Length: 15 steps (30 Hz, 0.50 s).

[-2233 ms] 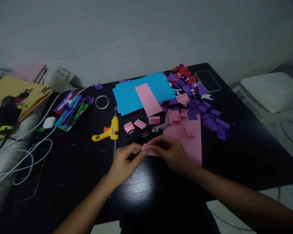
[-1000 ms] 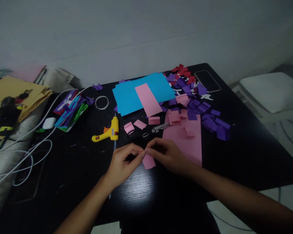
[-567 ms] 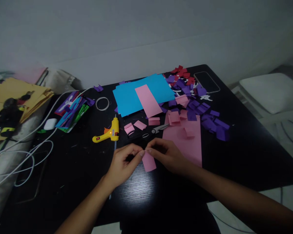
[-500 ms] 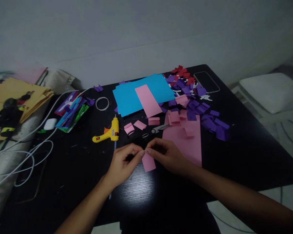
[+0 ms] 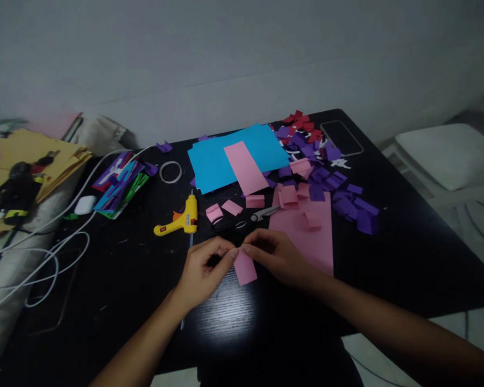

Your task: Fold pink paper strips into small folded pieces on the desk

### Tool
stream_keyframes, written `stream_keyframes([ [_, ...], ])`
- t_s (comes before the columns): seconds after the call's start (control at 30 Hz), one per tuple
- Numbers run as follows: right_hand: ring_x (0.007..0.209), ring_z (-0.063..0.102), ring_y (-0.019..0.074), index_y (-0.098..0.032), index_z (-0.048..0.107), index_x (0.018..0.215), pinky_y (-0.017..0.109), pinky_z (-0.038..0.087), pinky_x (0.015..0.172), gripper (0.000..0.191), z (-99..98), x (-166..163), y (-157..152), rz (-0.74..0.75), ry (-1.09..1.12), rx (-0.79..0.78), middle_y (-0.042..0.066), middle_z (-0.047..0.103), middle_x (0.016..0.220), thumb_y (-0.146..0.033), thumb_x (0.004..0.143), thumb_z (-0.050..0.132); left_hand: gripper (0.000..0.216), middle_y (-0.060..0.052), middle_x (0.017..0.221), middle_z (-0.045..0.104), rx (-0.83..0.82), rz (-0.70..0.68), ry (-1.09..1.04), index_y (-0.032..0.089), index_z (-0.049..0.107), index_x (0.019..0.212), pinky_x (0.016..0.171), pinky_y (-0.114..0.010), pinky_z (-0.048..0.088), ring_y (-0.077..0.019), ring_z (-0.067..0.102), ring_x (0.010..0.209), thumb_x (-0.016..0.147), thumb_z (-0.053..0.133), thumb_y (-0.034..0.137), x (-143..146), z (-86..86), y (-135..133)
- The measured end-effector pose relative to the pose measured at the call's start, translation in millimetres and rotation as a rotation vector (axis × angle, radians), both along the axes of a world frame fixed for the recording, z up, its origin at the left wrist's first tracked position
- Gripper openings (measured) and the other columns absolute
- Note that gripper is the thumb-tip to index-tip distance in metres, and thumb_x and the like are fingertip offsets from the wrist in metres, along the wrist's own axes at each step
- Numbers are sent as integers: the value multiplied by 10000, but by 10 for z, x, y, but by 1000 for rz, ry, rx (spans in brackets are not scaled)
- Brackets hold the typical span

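A small pink paper strip (image 5: 246, 270) hangs between my two hands, just over the dark table. My left hand (image 5: 207, 269) pinches its upper left corner between thumb and finger. At the upper right corner, my right hand (image 5: 278, 257) pinches it the same way. Beyond the hands lie scissors (image 5: 262, 214), partly hidden among folded pink paper pieces (image 5: 255, 201). A larger pink sheet (image 5: 320, 247) lies partly under my right hand and wrist. Left of the scissors rests a yellow glue gun (image 5: 181, 219) with a glue stick in its back end.
Blue sheets (image 5: 210, 166) with a pink strip on top lie at the back. Purple pieces (image 5: 347, 207) and red pieces (image 5: 306, 124) are scattered at right, near a phone (image 5: 342, 137). A tape ring (image 5: 170, 172), coloured paper scraps (image 5: 119, 183) and white cables (image 5: 52, 252) occupy the left.
My hands keep the same pinch on the pink paper strip and have hardly moved. The whole view has shifted very slightly.
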State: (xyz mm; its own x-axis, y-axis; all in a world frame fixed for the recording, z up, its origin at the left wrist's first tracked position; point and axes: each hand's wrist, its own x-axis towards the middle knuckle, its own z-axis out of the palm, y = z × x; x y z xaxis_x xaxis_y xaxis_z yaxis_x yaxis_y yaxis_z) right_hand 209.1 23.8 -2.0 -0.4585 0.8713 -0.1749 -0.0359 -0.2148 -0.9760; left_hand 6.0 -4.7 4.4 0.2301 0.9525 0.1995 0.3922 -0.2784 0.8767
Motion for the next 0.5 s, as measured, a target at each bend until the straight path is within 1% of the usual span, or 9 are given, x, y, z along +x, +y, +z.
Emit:
stream_keyframes([
  [0.23, 745, 623, 151, -171, 720, 858, 284, 479, 687, 221, 14, 9, 8, -7, 1, 7, 19, 700, 811, -385, 887, 763, 170, 23, 668, 640, 20, 7, -4, 173, 698, 820, 553, -199, 448, -90, 568, 579, 975, 648, 221, 6, 22, 1],
  [0.5, 768, 640, 152, -177, 725, 877, 291, 504, 721, 205, -10, 14, 5, -12, 7, 0, 19, 714, 835, -377, 885, 767, 156, 22, 676, 641, 29, 16, 1, 174, 707, 826, 553, -204, 445, -93, 567, 584, 968, 656, 217, 6, 23, 1],
])
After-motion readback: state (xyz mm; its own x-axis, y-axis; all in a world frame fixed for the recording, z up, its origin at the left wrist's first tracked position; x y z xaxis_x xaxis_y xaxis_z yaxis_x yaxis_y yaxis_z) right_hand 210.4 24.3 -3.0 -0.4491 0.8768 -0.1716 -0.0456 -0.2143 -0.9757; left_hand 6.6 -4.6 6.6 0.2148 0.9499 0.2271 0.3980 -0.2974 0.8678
